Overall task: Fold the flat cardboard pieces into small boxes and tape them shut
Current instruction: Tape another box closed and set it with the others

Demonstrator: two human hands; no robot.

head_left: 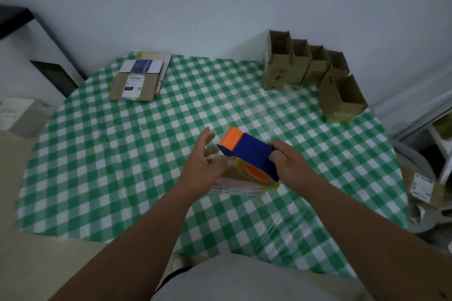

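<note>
Taping step: right hand [287, 164] grips tape dispenser [247, 154] over box [234, 186]; left hand [201, 166] fingers spread; next, likely press tape down

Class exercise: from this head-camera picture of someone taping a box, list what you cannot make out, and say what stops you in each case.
1. Box being taped: largely hidden in the head view by the left hand and tape dispenser; flaps unreadable.
2. Tape strip: clear and blurred; its end cannot be traced.
3. Labels on the flat cardboard stack: too small and soft to read.
4. Cardboard at the right edge: cut off by the frame.
</note>
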